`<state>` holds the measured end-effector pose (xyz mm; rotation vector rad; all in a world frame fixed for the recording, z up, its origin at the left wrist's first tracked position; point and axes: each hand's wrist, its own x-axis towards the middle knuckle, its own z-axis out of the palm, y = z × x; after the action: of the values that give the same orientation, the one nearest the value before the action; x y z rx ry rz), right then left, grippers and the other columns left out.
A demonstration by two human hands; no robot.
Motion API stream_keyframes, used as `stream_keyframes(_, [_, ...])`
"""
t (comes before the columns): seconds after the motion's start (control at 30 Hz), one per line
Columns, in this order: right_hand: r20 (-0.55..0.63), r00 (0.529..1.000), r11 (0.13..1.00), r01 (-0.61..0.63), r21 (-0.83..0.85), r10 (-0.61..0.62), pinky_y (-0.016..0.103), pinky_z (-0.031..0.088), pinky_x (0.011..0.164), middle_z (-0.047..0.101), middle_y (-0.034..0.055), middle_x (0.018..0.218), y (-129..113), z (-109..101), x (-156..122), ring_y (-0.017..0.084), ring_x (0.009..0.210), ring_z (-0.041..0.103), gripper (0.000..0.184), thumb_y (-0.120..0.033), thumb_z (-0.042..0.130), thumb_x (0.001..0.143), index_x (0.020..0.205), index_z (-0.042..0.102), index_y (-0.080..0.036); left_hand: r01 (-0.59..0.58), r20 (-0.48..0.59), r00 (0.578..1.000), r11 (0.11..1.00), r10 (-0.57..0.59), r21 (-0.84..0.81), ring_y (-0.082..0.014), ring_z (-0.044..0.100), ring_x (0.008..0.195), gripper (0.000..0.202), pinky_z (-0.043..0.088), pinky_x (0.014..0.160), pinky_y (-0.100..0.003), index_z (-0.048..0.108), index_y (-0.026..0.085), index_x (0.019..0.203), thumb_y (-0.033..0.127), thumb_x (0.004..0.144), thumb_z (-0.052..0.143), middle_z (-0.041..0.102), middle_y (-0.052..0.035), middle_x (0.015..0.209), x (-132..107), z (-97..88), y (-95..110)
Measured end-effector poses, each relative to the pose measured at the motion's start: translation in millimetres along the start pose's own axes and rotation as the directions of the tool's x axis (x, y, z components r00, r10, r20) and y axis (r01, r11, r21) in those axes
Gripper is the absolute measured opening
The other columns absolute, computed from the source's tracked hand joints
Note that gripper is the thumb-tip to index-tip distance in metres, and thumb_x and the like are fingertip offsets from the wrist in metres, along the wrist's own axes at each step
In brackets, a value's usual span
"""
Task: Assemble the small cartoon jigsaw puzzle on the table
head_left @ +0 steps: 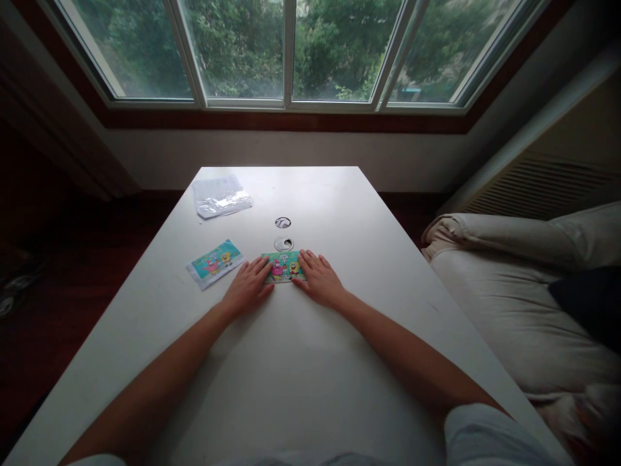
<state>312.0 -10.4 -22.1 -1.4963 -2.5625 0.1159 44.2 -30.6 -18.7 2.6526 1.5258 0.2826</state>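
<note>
A small colourful cartoon picture (284,266), perhaps a puzzle, lies flat on the white table (310,362). My left hand (248,287) rests flat on its left edge with fingers stretched out. My right hand (317,279) lies flat on its right edge, fingers also extended. Neither hand grips anything. A second card with the same cartoon print (215,262) lies to the left, apart from my hands.
A clear plastic bag (220,196) lies at the table's far left. Two round cable holes (283,233) sit in the tabletop just beyond the picture. A white cushioned sofa (524,291) stands right of the table. Windows (291,52) fill the far wall.
</note>
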Motion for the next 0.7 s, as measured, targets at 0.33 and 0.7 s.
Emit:
stream_keyframes(0.33, [0.009, 1.000, 1.000, -0.016, 0.021, 0.016, 0.053, 0.022, 0.127, 0.031, 0.0139, 0.169, 7, -8, -2, 0.031, 0.159, 0.023, 0.076, -0.063, 0.038, 0.103, 0.161, 0.035, -0.014, -0.015, -0.026, 1.000, 1.000, 0.015, 0.000, -0.0308, 0.036, 0.153, 0.058, 0.031, 0.124, -0.055, 0.043, 0.023, 0.157, 0.043, 0.103, 0.047, 0.041, -0.0093, 0.165, -2, -3.8, 5])
stream_keyframes(0.7, [-0.145, 0.983, 0.991, 0.121, 0.058, -0.112, 0.047, 0.032, 0.124, 0.048, 0.0149, 0.158, -8, -8, 5, 0.029, 0.149, 0.040, 0.057, -0.052, 0.049, 0.103, 0.149, 0.054, -0.018, -0.036, -0.125, 0.992, 0.999, 0.032, -0.026, -0.0282, 0.050, 0.138, 0.049, 0.040, 0.119, -0.046, 0.053, 0.021, 0.147, 0.040, 0.102, 0.049, 0.055, -0.0125, 0.149, 2, -8.7, -1])
